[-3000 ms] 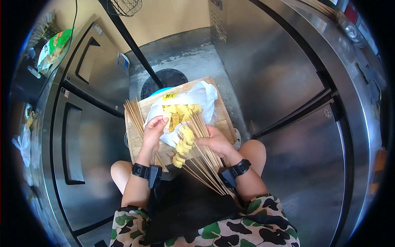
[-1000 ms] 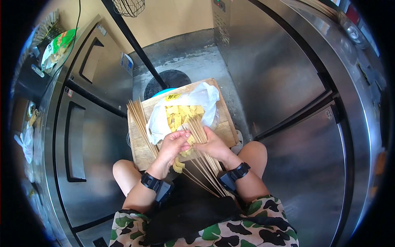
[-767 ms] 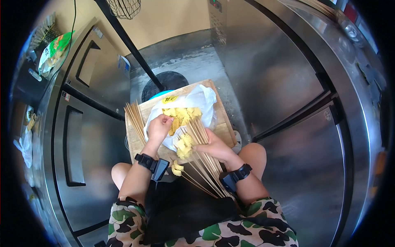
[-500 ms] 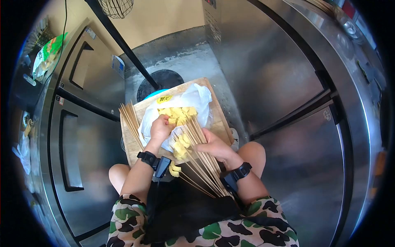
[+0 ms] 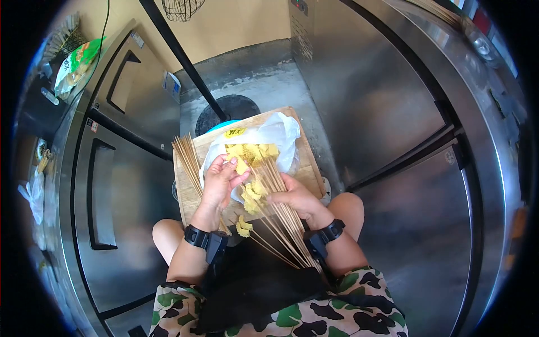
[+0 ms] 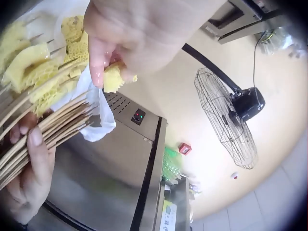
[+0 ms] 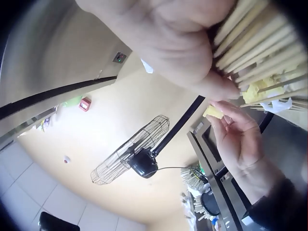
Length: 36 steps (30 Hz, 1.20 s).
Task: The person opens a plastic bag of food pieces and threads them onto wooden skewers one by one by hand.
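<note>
My left hand [image 5: 218, 184] pinches a piece of yellow honeycomb tripe [image 6: 113, 78] between thumb and fingers, just left of the skewer tips. In my right hand [image 5: 300, 197] is a bundle of bamboo skewers [image 5: 287, 216], gripped with the thumb across it. Several tripe pieces [image 5: 254, 194] are threaded on skewers beside that bundle, and one lower skewer carries more tripe [image 5: 243, 227] near its tip. Behind the hands, an open white plastic bag [image 5: 285, 130] holds loose tripe [image 5: 264, 150].
The bag lies on a wooden board [image 5: 307, 171] in front of the person's knees. More skewers [image 5: 187, 157] lie along its left side. Steel cabinets stand left [image 5: 126, 180] and right [image 5: 404, 224]. A black fan pole [image 5: 185, 59] rises behind the board.
The left hand pressed tripe at the skewers a second ago, then reached into the bag. It has now come back out with a tripe piece. The right hand keeps holding the bundle.
</note>
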Tool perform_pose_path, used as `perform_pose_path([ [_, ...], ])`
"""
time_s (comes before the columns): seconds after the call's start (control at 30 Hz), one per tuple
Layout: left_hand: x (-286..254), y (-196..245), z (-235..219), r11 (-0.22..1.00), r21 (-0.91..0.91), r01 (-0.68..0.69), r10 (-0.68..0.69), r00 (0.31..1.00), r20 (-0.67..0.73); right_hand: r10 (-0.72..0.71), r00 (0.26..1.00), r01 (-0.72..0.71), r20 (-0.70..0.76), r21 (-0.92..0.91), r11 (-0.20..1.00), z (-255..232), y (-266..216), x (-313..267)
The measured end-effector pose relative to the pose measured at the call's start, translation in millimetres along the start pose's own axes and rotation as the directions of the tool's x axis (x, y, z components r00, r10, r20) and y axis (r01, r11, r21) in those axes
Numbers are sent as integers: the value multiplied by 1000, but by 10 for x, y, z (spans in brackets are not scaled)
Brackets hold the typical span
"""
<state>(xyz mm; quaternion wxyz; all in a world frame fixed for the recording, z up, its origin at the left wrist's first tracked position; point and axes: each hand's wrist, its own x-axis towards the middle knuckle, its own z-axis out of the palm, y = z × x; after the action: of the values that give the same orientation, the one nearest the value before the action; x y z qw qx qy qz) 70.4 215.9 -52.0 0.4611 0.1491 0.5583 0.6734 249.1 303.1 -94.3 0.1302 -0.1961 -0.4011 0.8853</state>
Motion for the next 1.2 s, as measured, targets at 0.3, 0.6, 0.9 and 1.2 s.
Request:
perform_pose_path([
  [0.3, 17, -88, -12, 999, -31, 14, -15, 999, -43, 13, 1000, -12, 16, -16, 1000, -26, -38, -10],
  [0.6, 69, -93, 25, 991, 116, -66, 76, 993, -89, 30, 999, -28, 43, -35, 999, -62, 40, 39],
  [0.9, -211, -136, 206, 703, 549, -453, 485, 869, 96, -23, 1000, 23, 18, -16, 1000, 14, 21, 23],
  [1.2, -354, -100, 246, 386, 754, -531, 549, 789, 275, 7, 1000, -6, 21, -48, 999, 51, -55, -46],
])
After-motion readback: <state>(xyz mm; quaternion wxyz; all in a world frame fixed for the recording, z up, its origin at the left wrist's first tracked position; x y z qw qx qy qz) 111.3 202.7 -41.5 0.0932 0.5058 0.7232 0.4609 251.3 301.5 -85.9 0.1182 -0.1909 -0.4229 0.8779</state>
